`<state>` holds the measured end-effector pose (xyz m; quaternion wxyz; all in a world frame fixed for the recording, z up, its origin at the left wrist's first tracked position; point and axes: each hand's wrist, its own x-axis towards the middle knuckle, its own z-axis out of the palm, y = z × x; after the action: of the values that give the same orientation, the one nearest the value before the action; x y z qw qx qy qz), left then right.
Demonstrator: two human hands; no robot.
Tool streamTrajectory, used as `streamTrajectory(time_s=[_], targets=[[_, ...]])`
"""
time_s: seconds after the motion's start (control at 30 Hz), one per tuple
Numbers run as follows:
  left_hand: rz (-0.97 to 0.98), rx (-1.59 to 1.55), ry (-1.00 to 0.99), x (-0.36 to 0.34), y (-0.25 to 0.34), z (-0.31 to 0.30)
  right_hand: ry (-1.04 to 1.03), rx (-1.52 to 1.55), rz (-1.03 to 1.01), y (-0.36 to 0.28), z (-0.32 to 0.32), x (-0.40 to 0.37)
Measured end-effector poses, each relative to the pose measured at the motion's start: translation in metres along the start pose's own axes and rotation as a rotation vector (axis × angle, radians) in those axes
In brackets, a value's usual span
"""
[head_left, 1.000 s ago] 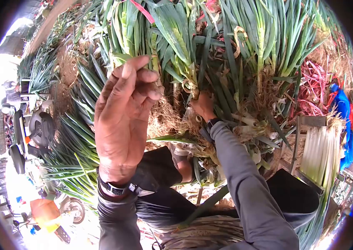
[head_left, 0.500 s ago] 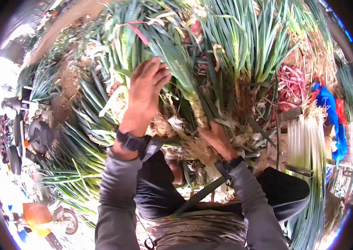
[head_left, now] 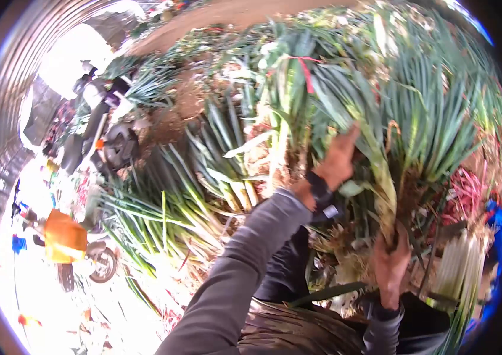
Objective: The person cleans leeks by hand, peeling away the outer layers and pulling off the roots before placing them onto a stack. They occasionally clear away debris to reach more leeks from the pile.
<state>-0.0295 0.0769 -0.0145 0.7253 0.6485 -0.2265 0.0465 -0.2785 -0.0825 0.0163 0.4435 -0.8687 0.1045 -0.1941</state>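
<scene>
While right hand [head_left: 392,257] grips stalk [head_left: 386,195] (low), left hand [head_left: 338,160] has neared.

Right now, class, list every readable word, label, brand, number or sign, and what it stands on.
No text can be read.
Pale patch by the left wristband: too small and blurred to tell.
Orange panel: no legible lettering in the glare.
Pink tie, stalk in the right hand: no lettering visible.

The left hand [head_left: 338,161], raised close to the camera a second ago, is now out beside the leek [head_left: 385,192]; the right hand [head_left: 391,255] has drawn its root end nearer the body. The view has swung left.
</scene>
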Motion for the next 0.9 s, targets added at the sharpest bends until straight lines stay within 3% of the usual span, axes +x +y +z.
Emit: streamTrajectory(time_s=[0.03, 0.07, 0.1, 0.13, 0.2, 0.27, 0.3, 0.4, 0.47, 0.5, 0.53, 0.57, 0.63, 0.7, 0.73, 0.83, 0.9], targets=[[0.244, 0.247, -0.033, -0.014, 0.0, 0.004, -0.027, -0.062, -0.031, -0.003, -0.006, -0.006], [0.072, 0.005, -0.048, -0.015, 0.009, 0.012, -0.035, -0.109, 0.097, -0.009, -0.012, -0.013], [-0.097, -0.24, -0.022, -0.015, 0.019, 0.021, -0.049, -0.203, 0.039, -0.013, -0.021, -0.019], [-0.666, -0.986, 0.028, -0.009, 0.041, 0.036, -0.007, -0.281, -0.116, 0.025, -0.025, -0.03], [-0.268, -0.667, -0.065, -0.014, 0.034, 0.046, 0.013, -0.243, -0.09, 0.029, -0.032, -0.045], [-0.428, -0.979, -0.065, -0.004, 0.066, 0.059, 0.081, -0.164, -0.064, 0.057, -0.019, -0.052], [-0.36, -0.952, -0.058, 0.002, 0.069, 0.06, 0.095, -0.253, -0.005, 0.068, -0.007, -0.051], [-0.228, -0.89, 0.014, 0.013, 0.072, 0.061, -0.161, -0.277, -0.026, 0.079, 0.023, -0.024], [-0.249, -0.886, 0.145, 0.019, 0.07, 0.056, -0.308, -0.368, -0.214, 0.11, 0.029, 0.006], [0.081, -0.065, 0.114, 0.012, 0.059, 0.041, -0.321, -0.26, -0.206, 0.085, 0.032, 0.024], [0.218, 0.204, 0.11, 0.009, 0.059, 0.028, -0.311, -0.115, -0.17, 0.056, 0.032, 0.042], [0.169, 0.127, 0.099, 0.012, 0.059, 0.021, -0.282, 0.051, -0.146, 0.025, 0.032, 0.057], [-0.184, -0.352, 0.067, 0.018, 0.07, 0.022, -0.243, 0.348, -0.152, -0.019, 0.033, 0.083], [-0.339, -0.589, 0.065, 0.023, 0.082, 0.022, -0.245, 0.591, -0.091, -0.039, 0.037, 0.108], [-0.301, -0.679, 0.076, 0.026, 0.078, 0.023, -0.293, 0.661, 0.126, -0.049, 0.032, 0.116], [-0.218, -0.735, 0.024, 0.041, 0.063, 0.013, -0.243, 0.962, 0.222, -0.029, 0.061, 0.132], [-0.263, -0.756, 0.006, 0.043, 0.057, 0.007, -0.26, 0.883, 0.259, -0.038, 0.055, 0.133]])
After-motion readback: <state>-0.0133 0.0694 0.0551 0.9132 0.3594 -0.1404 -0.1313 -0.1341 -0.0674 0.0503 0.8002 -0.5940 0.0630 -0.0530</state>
